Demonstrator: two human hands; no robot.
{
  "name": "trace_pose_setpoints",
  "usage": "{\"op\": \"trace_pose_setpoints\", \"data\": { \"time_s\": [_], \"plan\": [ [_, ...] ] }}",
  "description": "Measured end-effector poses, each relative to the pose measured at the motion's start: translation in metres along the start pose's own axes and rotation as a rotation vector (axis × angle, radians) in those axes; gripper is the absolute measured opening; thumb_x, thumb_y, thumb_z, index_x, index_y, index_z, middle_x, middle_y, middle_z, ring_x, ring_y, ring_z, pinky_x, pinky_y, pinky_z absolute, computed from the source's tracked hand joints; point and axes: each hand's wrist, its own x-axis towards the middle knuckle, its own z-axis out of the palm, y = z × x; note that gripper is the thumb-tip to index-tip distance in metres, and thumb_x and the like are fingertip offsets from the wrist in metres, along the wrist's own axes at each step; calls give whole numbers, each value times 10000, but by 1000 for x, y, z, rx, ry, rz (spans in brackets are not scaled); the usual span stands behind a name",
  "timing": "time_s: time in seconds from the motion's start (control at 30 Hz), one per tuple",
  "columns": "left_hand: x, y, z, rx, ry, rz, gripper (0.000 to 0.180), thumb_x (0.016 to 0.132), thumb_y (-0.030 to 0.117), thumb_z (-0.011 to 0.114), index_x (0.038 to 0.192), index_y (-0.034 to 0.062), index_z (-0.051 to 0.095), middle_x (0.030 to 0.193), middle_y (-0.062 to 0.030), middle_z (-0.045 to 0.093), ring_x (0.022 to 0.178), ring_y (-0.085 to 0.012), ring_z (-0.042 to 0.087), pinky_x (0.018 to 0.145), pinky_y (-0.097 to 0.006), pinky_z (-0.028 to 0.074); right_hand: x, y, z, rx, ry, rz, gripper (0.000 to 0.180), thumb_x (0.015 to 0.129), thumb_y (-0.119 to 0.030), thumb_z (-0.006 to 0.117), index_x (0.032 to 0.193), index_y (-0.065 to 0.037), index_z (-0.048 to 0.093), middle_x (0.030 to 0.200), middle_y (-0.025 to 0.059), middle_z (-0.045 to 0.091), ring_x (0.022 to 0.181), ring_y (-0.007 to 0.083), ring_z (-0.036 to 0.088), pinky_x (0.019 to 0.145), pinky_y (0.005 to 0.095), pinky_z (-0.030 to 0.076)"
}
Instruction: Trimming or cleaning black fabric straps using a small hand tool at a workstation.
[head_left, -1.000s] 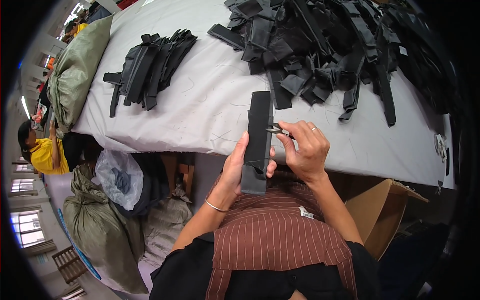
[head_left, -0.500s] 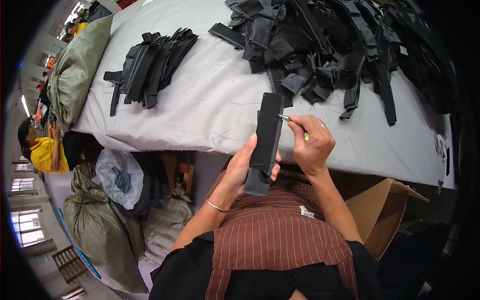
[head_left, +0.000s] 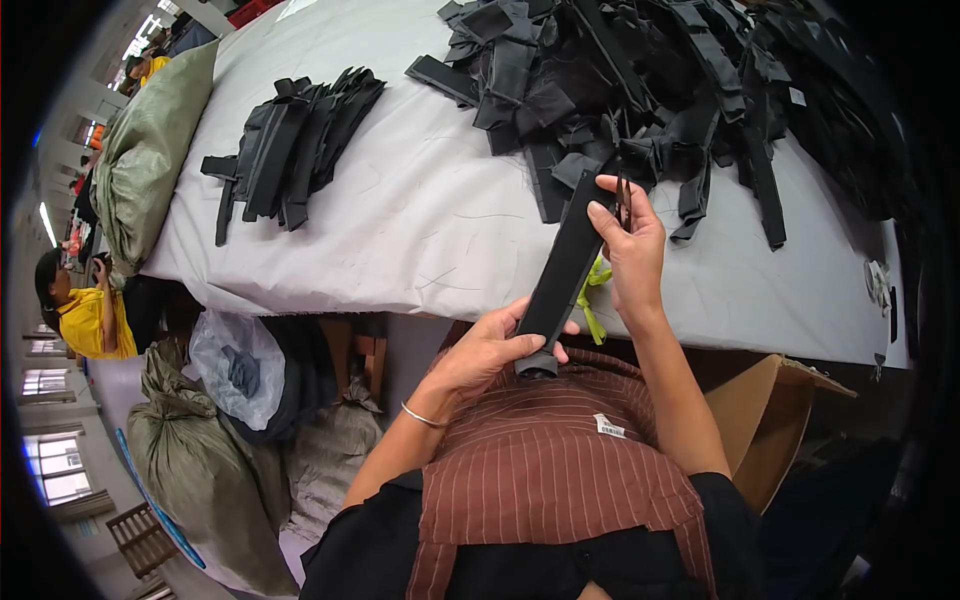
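A long black fabric strip slants between my hands, over the near edge of the table. My left hand is closed round its lower end, thumb on top, and a short piece folds under there. My right hand pinches the upper end between thumb and forefinger. Tucked in the same hand are small dark thread snips, blades pointing away from me. A yellow-green ribbon hangs below that hand, beside the strip.
A large heap of black strips covers the far right of the white-covered table. A neater pile lies at left. Full sacks, a clear plastic bag and a cardboard box stand below. A person in yellow is at far left.
My right hand has moved up to the strip's far end and now pinches it. The snips have turned to point away, and the ribbon hangs loose. The strip leans further right.
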Motion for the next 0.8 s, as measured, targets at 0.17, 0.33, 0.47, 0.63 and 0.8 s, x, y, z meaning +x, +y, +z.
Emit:
{"op": "trace_pose_setpoints", "data": {
  "time_s": [0.17, 0.33, 0.47, 0.63, 0.8],
  "plan": [
    [-2, 1, 1, -51, 36, 18, 488, 887, 27, 591, 1329, -36, 395, 1155, -134, 590, 886, -148, 613, 823, -282, 516, 9, 15, -5, -73, -84, -97, 257, 870, -54, 642, 1124, -59, 603, 914, -15, 630, 779, 53, 563, 683, 212, 441],
    [-7, 5, -1, 8, 139, 98, 515, 842, -31, 590, 1321, -20, 400, 1165, -139, 577, 883, -152, 614, 809, -279, 524, -28, -8, -7, -821, -79, -366, 231, 876, -188, 629, 1094, -117, 605, 929, 70, 609, 767, 245, 622, 644, 332, 475],
    [-7, 6, -6, 14, 116, 162, 522, 806, -75, 541, 1307, -6, 412, 1178, -139, 562, 893, -164, 621, 815, -277, 519, -53, -13, -4, -740, -242, -354, 156, 845, -166, 649, 981, -90, 656, 861, 68, 639, 718, 236, 631, 613, 327, 475],
    [-10, 3, -6, 34, 120, 163, 495, 817, -69, 530, 1294, -7, 419, 1075, -108, 596, 896, -158, 620, 832, -282, 505, -61, -9, 6, -726, -240, -329, 121, 817, -151, 669, 915, -81, 666, 796, 56, 645, 679, 240, 633, 591, 339, 477],
    [-13, 0, -4, 16, 116, 188, 452, 827, 17, 631, 1240, -16, 449, 951, -109, 624, 881, -169, 625, 831, -299, 504, -67, -12, 11, -768, -236, -459, 105, 806, -96, 652, 898, -44, 659, 791, 80, 648, 676, 237, 625, 597, 321, 468]
  ]
}}
